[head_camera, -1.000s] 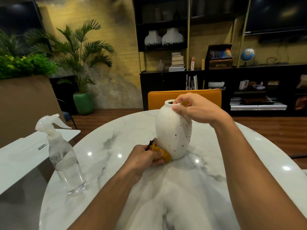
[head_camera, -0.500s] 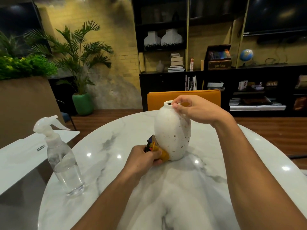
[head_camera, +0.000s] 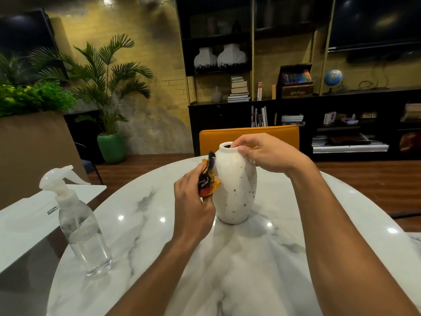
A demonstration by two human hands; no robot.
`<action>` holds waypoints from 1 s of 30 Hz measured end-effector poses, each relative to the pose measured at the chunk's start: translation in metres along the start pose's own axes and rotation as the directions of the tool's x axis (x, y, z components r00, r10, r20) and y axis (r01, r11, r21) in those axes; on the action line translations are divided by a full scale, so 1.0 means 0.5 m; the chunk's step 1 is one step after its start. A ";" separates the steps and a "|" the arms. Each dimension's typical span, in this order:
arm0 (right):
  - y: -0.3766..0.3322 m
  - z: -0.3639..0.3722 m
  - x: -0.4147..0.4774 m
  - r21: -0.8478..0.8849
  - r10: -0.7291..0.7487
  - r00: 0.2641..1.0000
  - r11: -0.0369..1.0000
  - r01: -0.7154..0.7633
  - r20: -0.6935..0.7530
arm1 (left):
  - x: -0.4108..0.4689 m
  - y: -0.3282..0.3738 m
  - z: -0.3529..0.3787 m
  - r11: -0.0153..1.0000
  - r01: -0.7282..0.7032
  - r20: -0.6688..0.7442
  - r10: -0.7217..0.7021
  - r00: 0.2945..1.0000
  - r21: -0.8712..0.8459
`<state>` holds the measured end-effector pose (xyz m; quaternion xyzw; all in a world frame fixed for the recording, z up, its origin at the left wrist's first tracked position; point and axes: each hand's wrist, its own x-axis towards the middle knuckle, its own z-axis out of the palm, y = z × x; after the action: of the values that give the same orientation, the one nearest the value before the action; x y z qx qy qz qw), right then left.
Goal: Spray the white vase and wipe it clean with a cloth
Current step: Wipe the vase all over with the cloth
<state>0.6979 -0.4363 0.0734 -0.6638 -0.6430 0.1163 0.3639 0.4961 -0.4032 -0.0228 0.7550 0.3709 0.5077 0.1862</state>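
Observation:
A speckled white vase [head_camera: 235,190] stands upright on the round marble table [head_camera: 262,258]. My right hand [head_camera: 266,153] grips its rim from the right, with fingers curled over the mouth. My left hand [head_camera: 193,201] holds a bunched orange, black and blue cloth [head_camera: 208,176] against the vase's upper left side. A clear spray bottle [head_camera: 79,222] with a white trigger head stands near the table's left edge, apart from both hands.
An orange chair back [head_camera: 250,137] stands just behind the table. A lower white table [head_camera: 25,220] sits at the left. Dark shelves with books, white jars and a globe line the far wall; a potted palm [head_camera: 109,94] stands at the back left.
My left hand has carried the cloth up from the vase's lower left base to its upper left shoulder. My right hand has stayed on the rim.

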 end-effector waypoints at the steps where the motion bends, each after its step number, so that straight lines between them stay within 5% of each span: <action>1: 0.000 0.000 0.000 0.005 0.000 1.000 1.000 0.000 0.001 | 0.000 -0.005 0.003 0.997 -0.069 -0.011 0.070 0.998 0.038; 13: -0.002 0.001 0.000 0.025 -0.008 1.000 1.000 0.009 -0.012 | -0.072 -0.034 0.012 0.794 -0.551 0.207 0.512 0.834 0.254; 16: -0.005 0.000 0.000 0.017 -0.013 1.000 1.000 0.014 -0.008 | -0.062 -0.017 0.021 0.819 -0.506 0.159 0.480 0.863 0.270; 22: -0.004 -0.004 0.000 0.024 -0.014 1.000 1.000 0.014 0.003 | 0.009 0.045 0.013 0.954 -0.201 0.027 0.200 0.979 0.222; 30: -0.012 -0.009 -0.002 0.090 0.001 1.000 0.996 -0.004 0.030 | 0.026 0.070 0.008 0.798 -0.407 0.126 0.394 0.910 0.444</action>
<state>0.6959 -0.4391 0.0803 -0.6458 -0.6416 0.1555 0.3836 0.5156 -0.4161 0.0067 0.8453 0.3100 0.4224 -0.1047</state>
